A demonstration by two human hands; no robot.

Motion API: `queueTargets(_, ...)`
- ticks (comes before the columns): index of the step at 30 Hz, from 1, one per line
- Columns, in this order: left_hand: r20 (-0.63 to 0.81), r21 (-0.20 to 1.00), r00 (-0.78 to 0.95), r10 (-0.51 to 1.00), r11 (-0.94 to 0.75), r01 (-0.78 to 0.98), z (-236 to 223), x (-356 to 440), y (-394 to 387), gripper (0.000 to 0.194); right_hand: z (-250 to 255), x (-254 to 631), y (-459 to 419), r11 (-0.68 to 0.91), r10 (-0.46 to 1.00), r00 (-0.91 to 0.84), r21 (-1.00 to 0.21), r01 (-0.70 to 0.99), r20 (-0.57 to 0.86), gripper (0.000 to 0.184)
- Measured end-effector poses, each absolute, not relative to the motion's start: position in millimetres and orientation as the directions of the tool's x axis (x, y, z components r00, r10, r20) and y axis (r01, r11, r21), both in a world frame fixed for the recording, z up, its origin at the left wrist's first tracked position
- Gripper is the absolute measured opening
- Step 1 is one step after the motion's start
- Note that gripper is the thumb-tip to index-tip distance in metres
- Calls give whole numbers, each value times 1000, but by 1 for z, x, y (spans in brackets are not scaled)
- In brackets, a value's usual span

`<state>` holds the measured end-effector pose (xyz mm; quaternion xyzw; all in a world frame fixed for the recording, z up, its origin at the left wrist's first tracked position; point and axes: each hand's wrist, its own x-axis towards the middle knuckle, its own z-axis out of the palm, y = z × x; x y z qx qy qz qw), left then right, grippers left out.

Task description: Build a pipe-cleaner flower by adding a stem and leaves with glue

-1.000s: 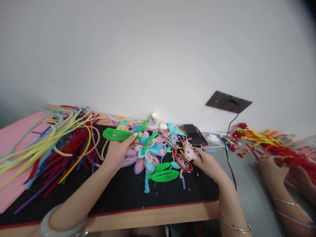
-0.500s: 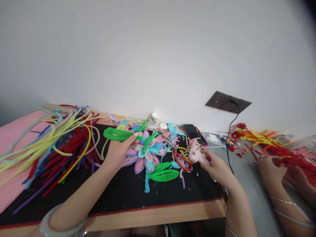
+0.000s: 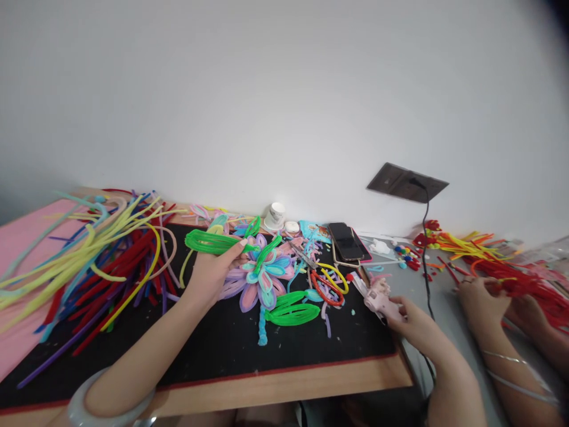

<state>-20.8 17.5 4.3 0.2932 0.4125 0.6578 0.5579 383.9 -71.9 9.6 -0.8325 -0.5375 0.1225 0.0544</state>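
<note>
My left hand (image 3: 213,270) pinches a green pipe-cleaner leaf (image 3: 208,242) between thumb and fingers, at the upper left of a purple, pink and blue pipe-cleaner flower (image 3: 267,270). The flower lies on the black mat, its twisted blue stem (image 3: 262,329) pointing toward me. Beside the stem rest green looped leaves (image 3: 293,314). My right hand (image 3: 413,320) is closed around the handle of a pink glue gun (image 3: 381,299), low over the mat's right edge. Its fingers are partly hidden behind the handle. Scissors with red handles (image 3: 328,289) lie left of the glue gun.
Loose pipe cleaners (image 3: 128,261) cover the left side. A paper cup (image 3: 274,217) and phone (image 3: 345,242) stand or lie by the wall. A black cord (image 3: 427,267) hangs from the socket (image 3: 406,182). Another person's hands (image 3: 484,305) work among red pipe cleaners at right.
My right hand has carried the glue gun rightward and toward me, away from the scissors. The left hand keeps its hold on the leaf, nearly unmoved.
</note>
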Motion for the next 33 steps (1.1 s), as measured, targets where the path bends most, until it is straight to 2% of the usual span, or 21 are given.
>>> queueTargets(3,-81,864,-205,975,-34,-503,5,-20,17,36,14,380,-71,-392,919,373,-199,898,-125,55)
queueTargets(5,-85,865,-205,975,-30,-500,4,-20,17,36,25,367,-67,-372,925,379,-208,904,-11,53)
queueTargets(7,-85,872,-205,975,-27,-489,2,-20,17,35,40,342,-60,-315,926,359,-286,905,115,45)
queueTargets(10,-76,878,-196,978,-28,-478,1,-20,17,35,61,285,-41,-123,956,235,-481,868,179,30)
queueTargets(13,-75,877,-193,978,-28,-480,1,-20,17,34,64,222,-15,151,981,-55,-561,814,184,22)
queueTargets(15,-79,875,-190,979,-23,-484,1,-20,18,33,55,188,4,350,934,-331,-523,777,133,30)
queueTargets(18,-77,870,-179,981,-22,-493,1,-20,18,33,32,155,27,493,868,-482,-333,803,121,38)
queueTargets(21,-89,866,-188,978,-17,-500,1,-20,18,36,16,143,41,537,843,-512,-196,820,167,27)
queueTargets(23,-87,864,-186,979,-19,-503,2,-20,18,37,13,144,44,586,804,-530,-203,785,270,22)
queueTargets(25,-73,863,-176,982,-26,-504,2,-21,18,38,14,149,44,626,767,-511,-282,727,388,21)
queueTargets(27,-71,865,-175,982,-26,-502,3,-21,17,36,18,157,42,616,776,-420,-422,666,471,22)
queueTargets(29,-74,869,-178,981,-24,-494,3,-21,17,33,22,165,40,578,803,-314,-534,616,507,21)
queueTargets(33,-74,883,-182,980,-21,-469,2,-19,17,33,29,179,37,544,827,-184,-671,504,532,22)
